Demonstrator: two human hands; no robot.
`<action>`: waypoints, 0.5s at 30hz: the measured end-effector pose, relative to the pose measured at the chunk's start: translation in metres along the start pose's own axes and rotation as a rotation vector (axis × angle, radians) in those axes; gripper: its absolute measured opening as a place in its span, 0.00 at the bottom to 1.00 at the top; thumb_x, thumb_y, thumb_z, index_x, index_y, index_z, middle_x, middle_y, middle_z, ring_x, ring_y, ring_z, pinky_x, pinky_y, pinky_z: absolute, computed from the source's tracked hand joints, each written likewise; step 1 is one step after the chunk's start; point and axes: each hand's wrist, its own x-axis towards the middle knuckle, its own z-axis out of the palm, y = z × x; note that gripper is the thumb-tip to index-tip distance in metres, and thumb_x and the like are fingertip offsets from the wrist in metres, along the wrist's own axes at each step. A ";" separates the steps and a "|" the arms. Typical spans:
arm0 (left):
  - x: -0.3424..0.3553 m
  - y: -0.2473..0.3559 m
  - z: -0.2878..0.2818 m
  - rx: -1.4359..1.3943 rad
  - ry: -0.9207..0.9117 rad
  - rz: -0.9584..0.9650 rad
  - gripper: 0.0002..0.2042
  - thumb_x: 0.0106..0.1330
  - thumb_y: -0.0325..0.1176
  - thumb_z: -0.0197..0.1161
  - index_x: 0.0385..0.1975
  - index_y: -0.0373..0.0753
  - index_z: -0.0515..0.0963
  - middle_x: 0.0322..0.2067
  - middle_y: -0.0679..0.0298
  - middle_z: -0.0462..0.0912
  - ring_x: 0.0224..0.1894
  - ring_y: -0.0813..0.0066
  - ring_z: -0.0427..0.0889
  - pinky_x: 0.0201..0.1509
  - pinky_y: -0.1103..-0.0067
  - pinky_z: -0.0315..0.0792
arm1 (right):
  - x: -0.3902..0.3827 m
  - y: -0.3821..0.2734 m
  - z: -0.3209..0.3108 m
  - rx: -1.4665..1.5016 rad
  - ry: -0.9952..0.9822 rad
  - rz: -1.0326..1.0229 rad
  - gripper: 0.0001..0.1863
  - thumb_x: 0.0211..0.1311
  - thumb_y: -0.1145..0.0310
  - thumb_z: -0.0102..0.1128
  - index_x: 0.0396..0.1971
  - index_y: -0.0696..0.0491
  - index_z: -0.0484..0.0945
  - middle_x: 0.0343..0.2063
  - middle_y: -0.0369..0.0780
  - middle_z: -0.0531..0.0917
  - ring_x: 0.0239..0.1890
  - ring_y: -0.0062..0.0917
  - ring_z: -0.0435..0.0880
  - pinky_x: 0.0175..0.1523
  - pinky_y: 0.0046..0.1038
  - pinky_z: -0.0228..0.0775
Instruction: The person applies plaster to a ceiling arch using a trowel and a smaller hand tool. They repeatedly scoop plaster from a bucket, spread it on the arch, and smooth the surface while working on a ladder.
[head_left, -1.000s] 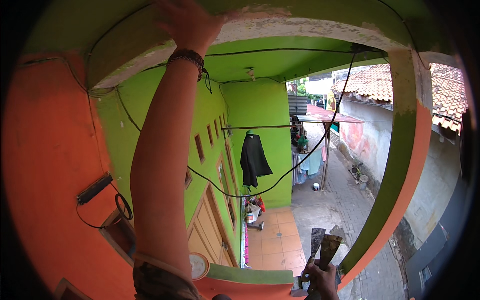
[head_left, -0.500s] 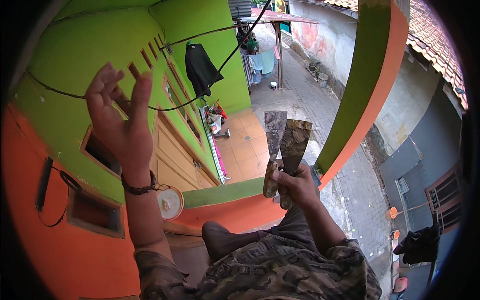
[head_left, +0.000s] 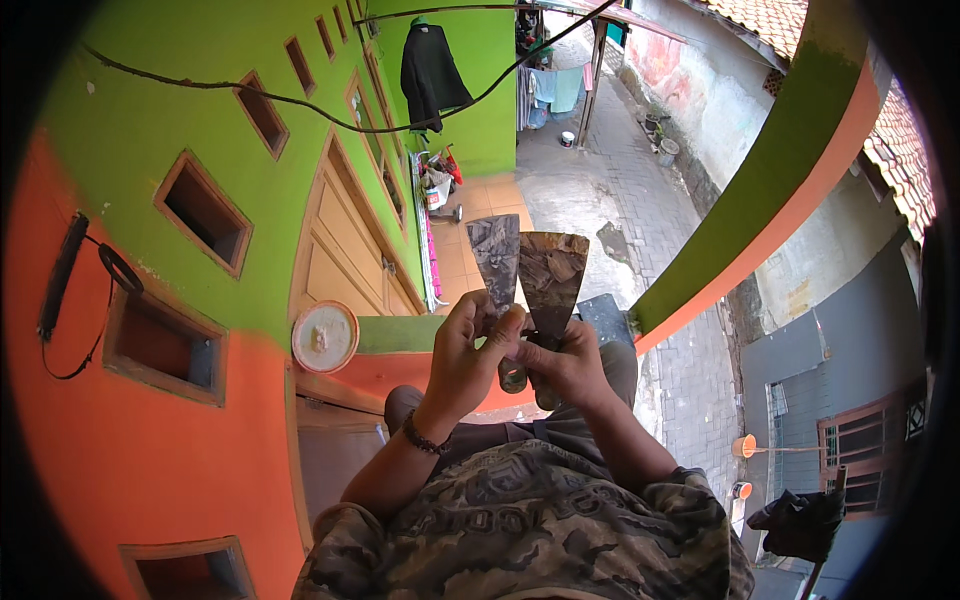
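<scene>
Both my left hand (head_left: 468, 355) and right hand (head_left: 574, 365) are closed around tools: a grey-smeared, flared metal scraper (head_left: 494, 250) and, beside it, a brown-crusted metal scraper (head_left: 553, 270), blades pointing away from them. I seem to be adjusting the pair, which calls for firm grips.

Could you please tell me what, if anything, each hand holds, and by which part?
Left hand: left scraper, by its upper handle; right hand: right scraper, by its handle.

A dark jacket (head_left: 432, 75) hangs near a wooden door (head_left: 342, 245), with laundry (head_left: 567, 90) farther back.
</scene>
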 end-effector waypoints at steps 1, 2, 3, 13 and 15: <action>0.000 -0.004 -0.011 0.032 0.008 -0.014 0.14 0.65 0.36 0.58 0.41 0.31 0.68 0.32 0.62 0.79 0.35 0.81 0.76 0.41 0.83 0.69 | 0.001 0.006 0.008 0.004 -0.008 -0.019 0.13 0.52 0.65 0.68 0.33 0.56 0.79 0.19 0.32 0.78 0.16 0.11 0.72 0.20 0.16 0.64; 0.000 -0.007 -0.016 0.060 0.019 -0.027 0.13 0.66 0.36 0.57 0.40 0.31 0.69 0.31 0.63 0.79 0.34 0.82 0.75 0.41 0.84 0.69 | 0.001 0.009 0.011 0.008 -0.007 -0.016 0.12 0.52 0.65 0.68 0.33 0.55 0.79 0.19 0.32 0.78 0.16 0.11 0.72 0.19 0.16 0.64; -0.001 -0.006 -0.019 0.050 0.033 -0.008 0.14 0.67 0.38 0.54 0.39 0.32 0.69 0.32 0.63 0.78 0.35 0.80 0.76 0.41 0.82 0.70 | 0.001 0.011 0.014 0.013 -0.006 -0.013 0.12 0.52 0.65 0.68 0.34 0.55 0.79 0.19 0.32 0.78 0.16 0.11 0.72 0.19 0.16 0.63; -0.004 0.007 -0.021 -0.252 0.070 -0.051 0.39 0.62 0.69 0.26 0.55 0.37 0.54 0.29 0.56 0.76 0.35 0.69 0.75 0.42 0.75 0.70 | -0.009 0.000 0.040 0.048 0.067 0.012 0.14 0.50 0.71 0.69 0.36 0.59 0.78 0.24 0.34 0.80 0.20 0.12 0.75 0.21 0.16 0.64; -0.005 0.004 -0.019 -0.303 0.096 -0.120 0.41 0.59 0.72 0.26 0.56 0.37 0.54 0.27 0.59 0.73 0.32 0.71 0.72 0.39 0.76 0.68 | -0.009 0.009 0.044 -0.057 0.103 -0.033 0.14 0.51 0.71 0.69 0.35 0.59 0.77 0.24 0.35 0.81 0.19 0.12 0.75 0.20 0.16 0.63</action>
